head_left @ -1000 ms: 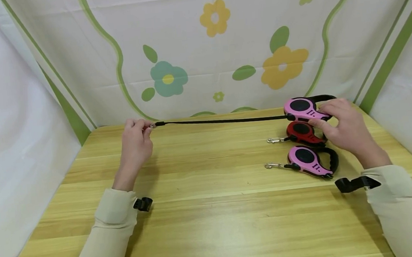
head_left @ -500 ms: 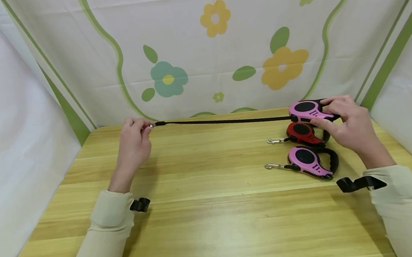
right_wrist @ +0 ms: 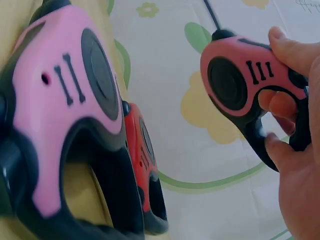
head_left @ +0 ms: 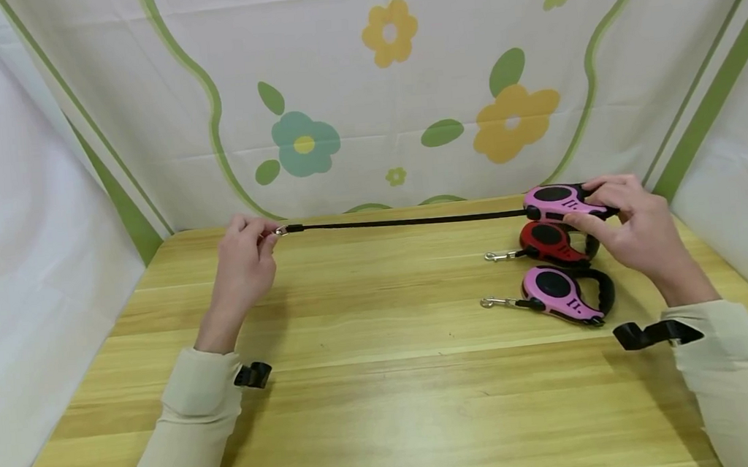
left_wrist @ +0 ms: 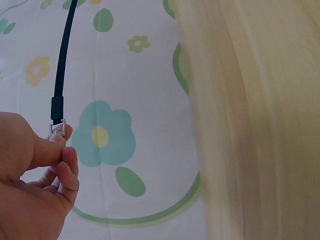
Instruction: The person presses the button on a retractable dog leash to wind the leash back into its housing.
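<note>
My right hand grips a pink and black retractable dog leash by its handle, fingers through the loop in the right wrist view. From its case a black strap runs straight across to the left. My left hand pinches the metal clip at the strap's end between thumb and fingers. Nearest the right hand lies a red retractable leash, with a second pink leash in front of it. Both have their metal clips toward the left, straps drawn in.
The wooden table reaches back to a white cloth backdrop printed with flowers. White cloth also hangs along the left and right sides. Each sleeve cuff carries a black wrist mount.
Over the last second the right hand and the held leash have shifted slightly right and nearer. The left hand has drifted a little left, and the strap stays stretched out.
</note>
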